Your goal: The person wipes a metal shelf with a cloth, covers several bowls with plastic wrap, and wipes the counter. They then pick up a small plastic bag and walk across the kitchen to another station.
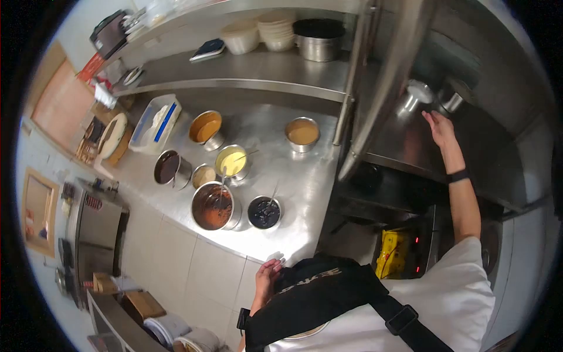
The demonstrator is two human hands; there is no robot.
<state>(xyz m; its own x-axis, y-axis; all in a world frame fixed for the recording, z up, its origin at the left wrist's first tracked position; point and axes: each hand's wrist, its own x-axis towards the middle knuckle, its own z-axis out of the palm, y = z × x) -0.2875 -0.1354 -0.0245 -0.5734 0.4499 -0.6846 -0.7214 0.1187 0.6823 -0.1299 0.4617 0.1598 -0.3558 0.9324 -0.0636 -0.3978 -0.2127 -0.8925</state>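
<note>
My right hand (440, 126) is stretched out over the steel shelf at the right, fingers extended and apart, with nothing visible in it. Just beyond its fingertips stand a shiny metal pot (419, 94) and a darker metal pot (454, 97); contact is not clear. My left hand (268, 274) hangs low by the table's front edge, fingers loosely bent, holding nothing I can see. The nearest container to it is a steel pot of dark pieces (264, 212) with a spoon. Beside that stands a larger pot with reddish-brown contents (214, 206) and a utensil.
The steel table (293, 176) also bears pots of yellow (232, 162), tan (302, 134), brown (205, 127) and dark (169, 169) contents, plus a white tub (153, 124). A steel post (384, 94) divides table and right shelf. A yellow packet (392, 253) lies below.
</note>
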